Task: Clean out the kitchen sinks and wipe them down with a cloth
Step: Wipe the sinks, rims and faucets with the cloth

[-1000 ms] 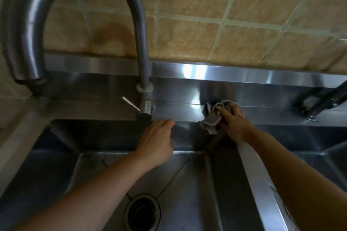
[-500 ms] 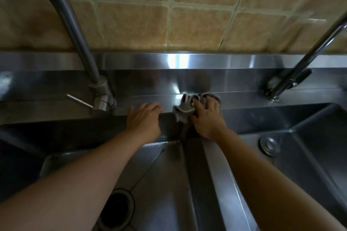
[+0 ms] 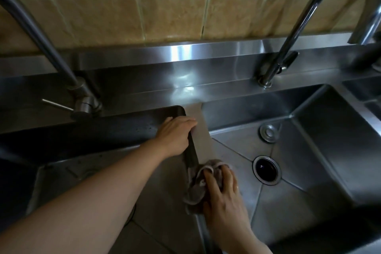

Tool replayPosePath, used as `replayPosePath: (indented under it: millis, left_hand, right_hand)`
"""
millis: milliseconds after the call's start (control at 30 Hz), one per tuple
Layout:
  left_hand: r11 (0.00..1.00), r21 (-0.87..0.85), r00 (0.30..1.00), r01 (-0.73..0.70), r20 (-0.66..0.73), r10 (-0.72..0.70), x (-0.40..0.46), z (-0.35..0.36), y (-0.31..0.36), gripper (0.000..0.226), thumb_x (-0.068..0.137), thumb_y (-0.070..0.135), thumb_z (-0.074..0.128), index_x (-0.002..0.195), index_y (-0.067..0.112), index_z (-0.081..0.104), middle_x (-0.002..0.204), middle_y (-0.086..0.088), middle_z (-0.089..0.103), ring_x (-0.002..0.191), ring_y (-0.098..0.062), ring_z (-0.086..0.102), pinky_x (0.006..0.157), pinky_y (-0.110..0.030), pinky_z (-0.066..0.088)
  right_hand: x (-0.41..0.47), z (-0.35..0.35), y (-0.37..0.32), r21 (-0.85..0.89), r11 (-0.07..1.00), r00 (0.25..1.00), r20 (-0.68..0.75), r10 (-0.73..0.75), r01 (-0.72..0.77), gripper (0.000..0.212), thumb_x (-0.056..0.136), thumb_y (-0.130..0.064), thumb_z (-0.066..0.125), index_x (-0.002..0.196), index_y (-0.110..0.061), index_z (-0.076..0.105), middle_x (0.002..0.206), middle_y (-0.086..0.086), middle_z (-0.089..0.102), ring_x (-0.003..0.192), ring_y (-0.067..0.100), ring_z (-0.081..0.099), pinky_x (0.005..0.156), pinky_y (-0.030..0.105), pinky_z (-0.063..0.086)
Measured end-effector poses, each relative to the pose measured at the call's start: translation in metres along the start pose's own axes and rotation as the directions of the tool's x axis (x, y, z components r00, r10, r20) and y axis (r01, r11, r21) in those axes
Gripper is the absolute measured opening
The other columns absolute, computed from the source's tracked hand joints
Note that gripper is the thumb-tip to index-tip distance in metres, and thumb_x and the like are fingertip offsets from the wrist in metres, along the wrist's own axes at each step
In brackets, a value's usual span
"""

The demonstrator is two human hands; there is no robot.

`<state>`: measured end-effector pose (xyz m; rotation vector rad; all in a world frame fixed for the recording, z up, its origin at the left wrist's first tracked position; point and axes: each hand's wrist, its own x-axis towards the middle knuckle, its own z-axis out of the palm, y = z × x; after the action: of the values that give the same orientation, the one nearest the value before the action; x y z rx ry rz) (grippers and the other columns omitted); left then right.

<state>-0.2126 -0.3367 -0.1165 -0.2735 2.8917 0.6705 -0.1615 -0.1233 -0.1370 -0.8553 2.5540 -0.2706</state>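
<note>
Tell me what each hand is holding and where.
The right hand presses a bunched grey cloth onto the divider, fingers over its right side. The left hand holds nothing; it rests on the divider's far end.

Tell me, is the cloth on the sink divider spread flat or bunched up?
Bunched up. The grey cloth sits in crumpled folds on the divider between the two basins, pressed under the right hand, with a wad hanging toward the left basin.
</note>
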Motion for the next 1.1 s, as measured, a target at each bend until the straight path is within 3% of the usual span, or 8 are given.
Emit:
replayPosePath:
  millis: [133, 333, 467, 567, 733, 933, 1100]
  left_hand:
    - [0.999, 0.004, 0.999, 0.051, 0.013, -0.051, 0.001, 0.0, -0.003, 0.067, 0.084, -0.003, 0.043, 0.143, 0.028, 0.039, 0.153, 0.014, 0.028, 0.141, -0.009, 0.021, 0.114, -0.04, 0.013]
    - [0.993, 0.027, 0.993, 0.116, 0.027, -0.116, 0.006, -0.005, 0.004, 0.052, 0.091, 0.012, 0.047, 0.14, 0.031, 0.044, 0.152, 0.015, 0.03, 0.141, -0.012, 0.024, 0.111, -0.042, 0.017]
    - [0.982, 0.132, 0.981, 0.136, 0.123, -0.153, 0.001, -0.007, 0.019, 0.055, 0.093, 0.01, 0.041, 0.145, 0.026, 0.034, 0.156, 0.008, 0.022, 0.143, -0.017, 0.017, 0.113, -0.048, 0.012]
    - [0.977, 0.197, 0.988, 0.079, 0.117, -0.103, -0.014, -0.004, 0.034, 0.053, 0.092, 0.009, 0.04, 0.143, 0.022, 0.038, 0.155, 0.004, 0.023, 0.143, -0.017, 0.015, 0.112, -0.047, 0.016]
    - [0.988, 0.112, 0.99, -0.107, 0.105, 0.095, -0.074, 0.019, 0.06, 0.054, 0.089, 0.006, 0.042, 0.14, 0.024, 0.044, 0.153, 0.008, 0.029, 0.143, -0.013, 0.018, 0.111, -0.036, 0.019]
    - [0.989, 0.104, 0.981, -0.105, 0.177, 0.086, -0.137, 0.045, 0.075, 0.061, 0.087, 0.002, 0.039, 0.143, 0.024, 0.038, 0.154, 0.007, 0.026, 0.143, -0.013, 0.016, 0.116, -0.043, 0.013]
    - [0.984, 0.122, 0.977, -0.13, 0.186, 0.106, -0.163, 0.065, 0.09, 0.065, 0.085, -0.002, 0.043, 0.142, 0.029, 0.04, 0.156, 0.008, 0.022, 0.144, -0.013, 0.012, 0.115, -0.047, 0.006]
  right_hand:
    - [0.043, -0.013, -0.008, 0.085, 0.995, 0.991, -0.125, -0.049, 0.06, 0.075, 0.089, -0.054, 0.045, 0.15, -0.029, 0.008, 0.153, 0.003, -0.009, 0.142, 0.032, -0.002, 0.112, 0.046, 0.027]
    - [0.079, -0.022, -0.012, 0.198, 0.977, 0.987, -0.155, -0.05, 0.081, 0.068, 0.091, -0.034, 0.051, 0.15, -0.024, 0.02, 0.157, 0.011, 0.0, 0.144, 0.034, 0.001, 0.116, 0.044, 0.021]
    - [0.036, -0.01, -0.001, 0.166, 0.983, 0.986, -0.158, -0.051, 0.078, 0.067, 0.091, -0.038, 0.048, 0.15, -0.029, 0.017, 0.157, 0.011, 0.0, 0.143, 0.034, 0.005, 0.116, 0.044, 0.021]
    - [0.001, 0.0, 0.0, 0.142, 0.989, 0.989, -0.144, -0.024, 0.044, 0.07, 0.088, -0.042, 0.049, 0.148, -0.032, 0.015, 0.155, 0.009, 0.0, 0.142, 0.034, 0.007, 0.115, 0.046, 0.023]
    - [-0.046, 0.006, 0.004, 0.131, 0.991, 0.99, -0.126, 0.055, -0.038, 0.067, 0.088, -0.043, 0.052, 0.146, -0.034, 0.02, 0.152, 0.004, 0.006, 0.138, 0.028, 0.015, 0.111, 0.04, 0.026]
    - [-0.121, 0.017, 0.009, 0.071, 0.985, 0.986, -0.058, 0.159, -0.155, 0.059, 0.091, -0.038, 0.05, 0.146, -0.037, 0.027, 0.152, 0.004, 0.014, 0.136, 0.029, 0.024, 0.112, 0.041, 0.028]
    - [-0.172, 0.026, 0.013, 0.007, 0.986, 0.976, -0.14, 0.165, -0.166, 0.048, 0.093, -0.033, 0.051, 0.14, -0.039, 0.042, 0.144, -0.004, 0.031, 0.13, 0.022, 0.027, 0.107, 0.036, 0.029]
